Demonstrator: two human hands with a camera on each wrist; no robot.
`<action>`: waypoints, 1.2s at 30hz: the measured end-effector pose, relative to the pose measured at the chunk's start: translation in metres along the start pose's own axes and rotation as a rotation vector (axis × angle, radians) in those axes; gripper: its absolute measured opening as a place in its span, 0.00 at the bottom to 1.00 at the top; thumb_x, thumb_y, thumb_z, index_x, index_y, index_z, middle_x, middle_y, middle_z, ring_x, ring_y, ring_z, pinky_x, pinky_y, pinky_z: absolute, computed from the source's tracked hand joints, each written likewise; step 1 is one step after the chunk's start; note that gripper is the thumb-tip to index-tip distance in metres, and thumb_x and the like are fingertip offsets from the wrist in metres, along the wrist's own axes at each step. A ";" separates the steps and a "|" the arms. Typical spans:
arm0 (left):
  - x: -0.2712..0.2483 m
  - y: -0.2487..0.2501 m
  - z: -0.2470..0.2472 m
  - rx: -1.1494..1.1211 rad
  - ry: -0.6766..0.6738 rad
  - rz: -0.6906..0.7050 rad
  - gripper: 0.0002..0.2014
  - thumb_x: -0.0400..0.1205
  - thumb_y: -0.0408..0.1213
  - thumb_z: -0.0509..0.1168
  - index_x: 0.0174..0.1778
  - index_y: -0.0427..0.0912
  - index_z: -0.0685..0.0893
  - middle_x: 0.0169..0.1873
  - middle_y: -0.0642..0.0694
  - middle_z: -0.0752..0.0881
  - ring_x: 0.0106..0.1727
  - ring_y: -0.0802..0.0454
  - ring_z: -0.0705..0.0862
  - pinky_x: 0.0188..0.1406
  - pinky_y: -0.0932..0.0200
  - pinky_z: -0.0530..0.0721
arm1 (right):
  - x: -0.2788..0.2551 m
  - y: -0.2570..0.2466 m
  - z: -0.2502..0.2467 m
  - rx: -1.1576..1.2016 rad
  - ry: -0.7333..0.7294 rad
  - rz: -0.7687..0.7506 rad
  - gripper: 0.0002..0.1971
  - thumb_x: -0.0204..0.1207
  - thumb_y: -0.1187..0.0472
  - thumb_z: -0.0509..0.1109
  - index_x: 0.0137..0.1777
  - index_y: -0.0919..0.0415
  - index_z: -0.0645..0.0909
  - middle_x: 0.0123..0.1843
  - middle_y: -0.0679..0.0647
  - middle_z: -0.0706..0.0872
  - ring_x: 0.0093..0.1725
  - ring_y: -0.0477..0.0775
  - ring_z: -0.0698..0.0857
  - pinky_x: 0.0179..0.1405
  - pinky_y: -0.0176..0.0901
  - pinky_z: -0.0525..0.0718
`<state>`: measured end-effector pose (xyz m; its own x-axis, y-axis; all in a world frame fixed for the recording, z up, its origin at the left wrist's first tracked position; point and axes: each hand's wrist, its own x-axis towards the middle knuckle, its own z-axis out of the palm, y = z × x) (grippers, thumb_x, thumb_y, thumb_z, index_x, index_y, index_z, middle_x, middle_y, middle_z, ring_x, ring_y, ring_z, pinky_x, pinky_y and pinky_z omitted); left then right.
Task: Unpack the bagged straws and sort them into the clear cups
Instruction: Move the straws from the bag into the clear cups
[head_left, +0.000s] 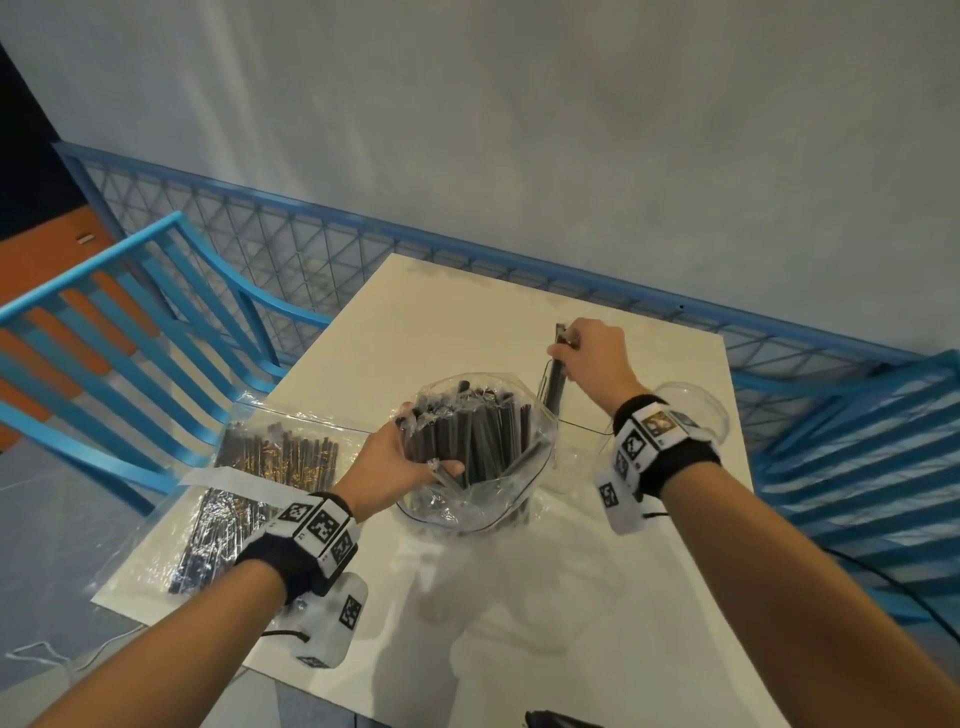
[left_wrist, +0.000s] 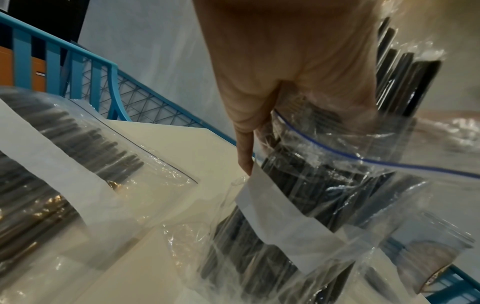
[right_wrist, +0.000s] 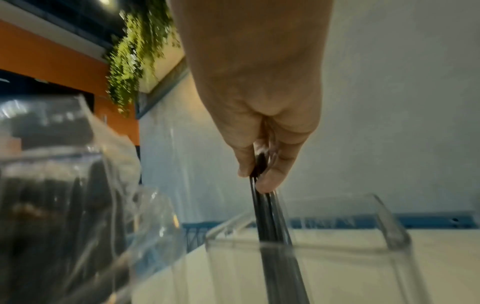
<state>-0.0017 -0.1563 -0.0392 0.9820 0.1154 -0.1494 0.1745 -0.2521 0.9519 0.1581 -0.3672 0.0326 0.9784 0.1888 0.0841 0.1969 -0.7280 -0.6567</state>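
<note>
An open clear zip bag (head_left: 478, 457) full of black straws (head_left: 472, 431) stands upright mid-table. My left hand (head_left: 400, 462) grips its near rim and the straws inside; the left wrist view shows the bag's blue zip line (left_wrist: 363, 159). My right hand (head_left: 592, 358) pinches a few black straws (head_left: 557, 374) by their tops, their lower ends inside a clear square cup (head_left: 576, 410). In the right wrist view the pinched straws (right_wrist: 270, 222) drop into that clear square cup (right_wrist: 350, 242).
Two more sealed bags of straws (head_left: 270, 467) lie flat at the table's left edge. A clear round cup (head_left: 696, 410) stands behind my right wrist. Blue chairs (head_left: 130, 338) flank the white table (head_left: 467, 597); a blue mesh rail (head_left: 363, 249) runs behind it.
</note>
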 end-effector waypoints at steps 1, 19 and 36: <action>0.000 0.001 0.001 -0.011 0.003 -0.001 0.23 0.66 0.34 0.84 0.50 0.55 0.82 0.42 0.60 0.91 0.45 0.70 0.88 0.42 0.77 0.82 | -0.001 0.003 0.005 0.027 0.007 0.019 0.12 0.78 0.61 0.73 0.54 0.70 0.80 0.53 0.67 0.86 0.50 0.67 0.88 0.53 0.60 0.87; 0.001 -0.002 -0.001 0.013 0.026 0.032 0.32 0.61 0.43 0.86 0.61 0.55 0.82 0.50 0.56 0.92 0.54 0.62 0.89 0.55 0.63 0.83 | -0.080 -0.062 -0.036 0.256 -0.170 -0.144 0.03 0.80 0.64 0.70 0.51 0.60 0.84 0.40 0.52 0.89 0.37 0.46 0.90 0.42 0.37 0.89; -0.016 0.016 -0.022 -0.136 -0.291 0.062 0.70 0.50 0.72 0.77 0.82 0.59 0.43 0.73 0.57 0.68 0.64 0.73 0.76 0.55 0.72 0.83 | -0.103 -0.036 0.056 0.060 -0.215 -0.007 0.12 0.80 0.60 0.69 0.61 0.57 0.75 0.48 0.56 0.87 0.45 0.58 0.88 0.48 0.54 0.88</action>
<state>-0.0166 -0.1414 -0.0160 0.9732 -0.1811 -0.1416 0.1217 -0.1169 0.9857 0.0470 -0.3238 0.0055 0.9399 0.3343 -0.0687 0.1932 -0.6872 -0.7003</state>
